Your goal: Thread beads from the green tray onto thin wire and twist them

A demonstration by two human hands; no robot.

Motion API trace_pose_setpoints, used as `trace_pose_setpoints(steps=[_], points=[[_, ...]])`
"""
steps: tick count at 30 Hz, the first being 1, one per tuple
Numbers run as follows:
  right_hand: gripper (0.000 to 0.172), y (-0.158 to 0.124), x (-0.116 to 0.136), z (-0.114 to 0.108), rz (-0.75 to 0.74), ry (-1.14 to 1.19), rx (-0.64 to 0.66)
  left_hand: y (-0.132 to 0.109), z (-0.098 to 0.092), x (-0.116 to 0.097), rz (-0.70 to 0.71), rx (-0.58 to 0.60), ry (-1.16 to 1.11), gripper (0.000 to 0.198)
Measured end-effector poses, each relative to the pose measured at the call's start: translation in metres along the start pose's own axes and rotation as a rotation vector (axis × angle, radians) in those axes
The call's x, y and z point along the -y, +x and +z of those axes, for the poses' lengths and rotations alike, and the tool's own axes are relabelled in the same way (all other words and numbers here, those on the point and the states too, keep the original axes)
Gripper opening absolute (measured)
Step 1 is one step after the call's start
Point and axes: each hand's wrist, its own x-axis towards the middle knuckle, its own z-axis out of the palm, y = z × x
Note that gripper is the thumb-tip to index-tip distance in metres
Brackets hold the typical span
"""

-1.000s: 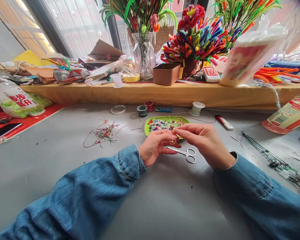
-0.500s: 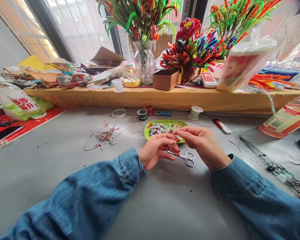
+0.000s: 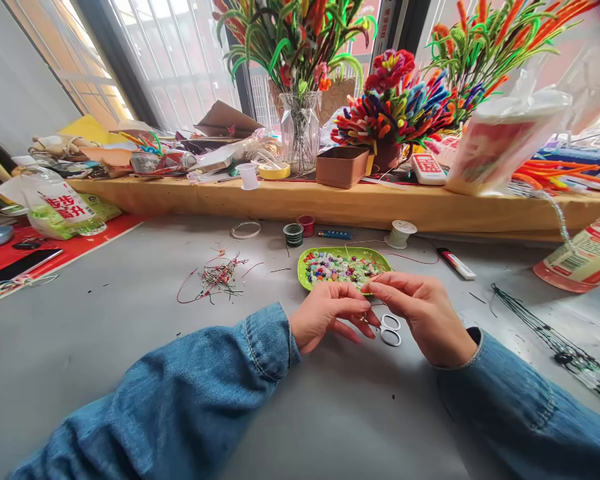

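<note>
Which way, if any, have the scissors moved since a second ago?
No. The scissors lie at the same offset from the green bead tray; only the camera view shifted. The left hand now covers their blades.

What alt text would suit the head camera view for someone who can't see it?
Two hands in denim sleeves, the left hand and right hand, pinch a tiny item, too small to identify, above a grey table, before a green tray of coloured beads. Small scissors lie under them; pipe-cleaner flowers crowd a shelf behind.
</note>
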Motion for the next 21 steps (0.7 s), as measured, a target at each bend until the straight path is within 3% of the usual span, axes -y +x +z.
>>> trace_pose_setpoints(steps=[8, 16, 21], points=[[0.02, 0.0011, 0.0044, -0.006, 0.057, -0.011, 0.276, -0.0028, -0.0009, 0.005, -0.011, 0.055, 0.02, 0.02], [0.028, 0.0029, 0.0041, -0.0049, 0.12, -0.174, 0.25, -0.0059, 0.0027, 0.0108, -0.113, 0.038, 0.015, 0.016], [0.031, 0.0062, 0.0012, -0.0055, 0.09, -0.281, 0.206, -0.0074, 0.0007, 0.0076, -0.083, -0.142, -0.01, 0.016]])
